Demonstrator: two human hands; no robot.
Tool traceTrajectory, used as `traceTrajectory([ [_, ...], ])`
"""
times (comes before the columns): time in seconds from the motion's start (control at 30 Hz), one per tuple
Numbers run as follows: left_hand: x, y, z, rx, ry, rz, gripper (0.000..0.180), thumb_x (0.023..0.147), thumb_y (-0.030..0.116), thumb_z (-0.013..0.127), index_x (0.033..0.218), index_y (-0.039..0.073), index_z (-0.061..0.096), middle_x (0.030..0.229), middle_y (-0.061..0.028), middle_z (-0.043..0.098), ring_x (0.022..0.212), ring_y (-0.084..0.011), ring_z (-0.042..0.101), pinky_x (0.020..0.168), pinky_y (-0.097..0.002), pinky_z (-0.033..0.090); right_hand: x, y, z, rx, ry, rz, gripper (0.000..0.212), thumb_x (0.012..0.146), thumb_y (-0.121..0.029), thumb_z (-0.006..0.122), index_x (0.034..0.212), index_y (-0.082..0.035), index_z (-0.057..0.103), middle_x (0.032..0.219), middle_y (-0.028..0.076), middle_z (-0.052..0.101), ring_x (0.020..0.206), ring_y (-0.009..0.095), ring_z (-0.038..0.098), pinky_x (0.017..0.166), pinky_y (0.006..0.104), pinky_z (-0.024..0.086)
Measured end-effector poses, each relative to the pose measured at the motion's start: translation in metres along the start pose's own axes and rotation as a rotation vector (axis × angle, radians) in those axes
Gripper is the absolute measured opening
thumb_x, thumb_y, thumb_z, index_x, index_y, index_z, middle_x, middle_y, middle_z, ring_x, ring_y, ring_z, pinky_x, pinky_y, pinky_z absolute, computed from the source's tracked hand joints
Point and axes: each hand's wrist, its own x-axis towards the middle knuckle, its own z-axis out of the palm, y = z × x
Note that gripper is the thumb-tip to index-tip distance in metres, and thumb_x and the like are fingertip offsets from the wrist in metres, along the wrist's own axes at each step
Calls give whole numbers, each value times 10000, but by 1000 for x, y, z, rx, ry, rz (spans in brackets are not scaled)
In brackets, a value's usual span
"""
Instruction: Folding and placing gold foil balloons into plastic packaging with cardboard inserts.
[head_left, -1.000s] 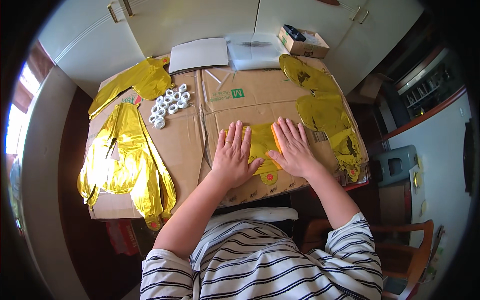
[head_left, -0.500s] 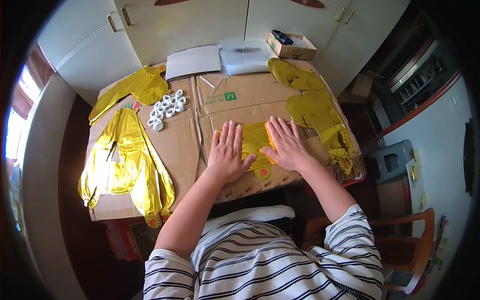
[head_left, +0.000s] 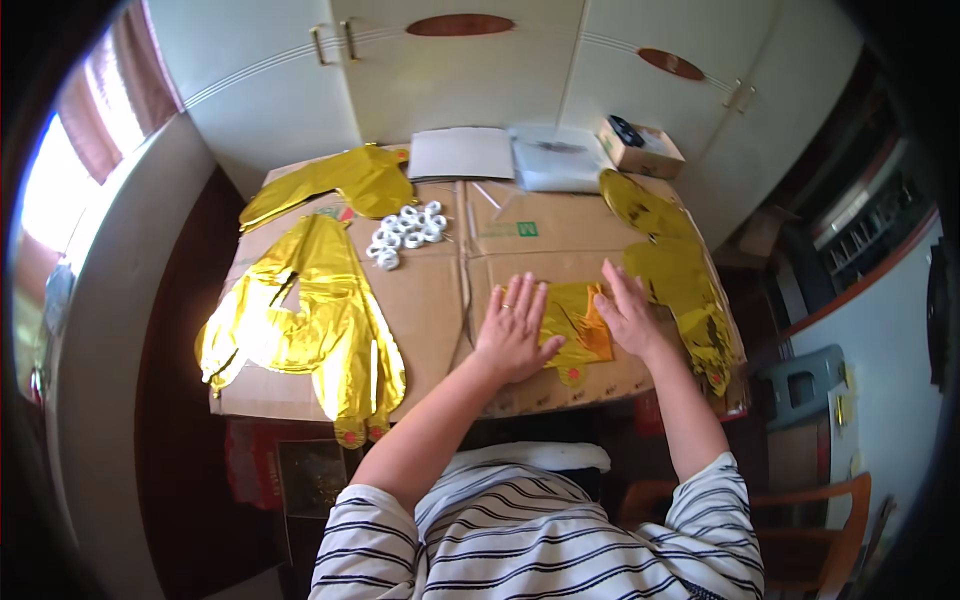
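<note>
A folded gold foil balloon (head_left: 572,328) lies flat at the front of the cardboard, its round tab with a red dot toward me. My left hand (head_left: 513,335) rests palm down on its left part, fingers stretched out. Along the right edge, where the foil looks creased and orange, my right hand (head_left: 632,318) is tilted with fingers extended and thumb apart. Whether it touches the foil I cannot tell. Neither hand grips anything. More unfolded gold foil balloons lie at the left front (head_left: 310,320), the left back (head_left: 335,185) and along the right side (head_left: 670,270).
Flattened cardboard (head_left: 430,290) covers the table. Several small white rolls (head_left: 410,230) sit together left of centre. At the back are a stack of white sheets (head_left: 462,153), clear plastic bags (head_left: 560,160) and a small box (head_left: 643,153) with a black object. A wooden chair (head_left: 845,510) stands right.
My right hand has turned from lying flat to a tilted pose, uncovering the creased orange edge of the foil. My left hand stays on the balloon. The whole view has shifted.
</note>
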Motion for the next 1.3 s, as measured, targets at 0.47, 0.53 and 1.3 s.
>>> traceTrajectory([
  [0.47, -7, -16, 20, -258, 250, 173, 740, 935, 471, 523, 1499, 12, 385, 1605, -263, 256, 1495, -468, 188, 1206, -576, 142, 171, -235, 128, -88, -96, -584, 236, 833, -265, 706, 989, -89, 685, 1021, 116, 654, 974, 307, 671, 859, 450, 531],
  [0.53, -9, -15, 20, -264, 222, 135, 763, 921, 483, 540, 1503, 16, 381, 1613, -255, 244, 1497, -470, 181, 1209, -575, 137, 174, -240, 130, -133, -128, -567, 240, 834, -255, 694, 994, -78, 677, 1041, 126, 648, 987, 302, 661, 896, 442, 508],
  [1.3, -10, -17, 9, -125, -96, 102, 694, 974, 470, 412, 1512, 38, 344, 1582, -279, 251, 1508, -438, 132, 1216, -572, 60, 149, -177, 100, 22, -47, -587, 178, 796, -233, 701, 935, -125, 725, 924, 83, 684, 900, 279, 687, 812, 416, 529],
])
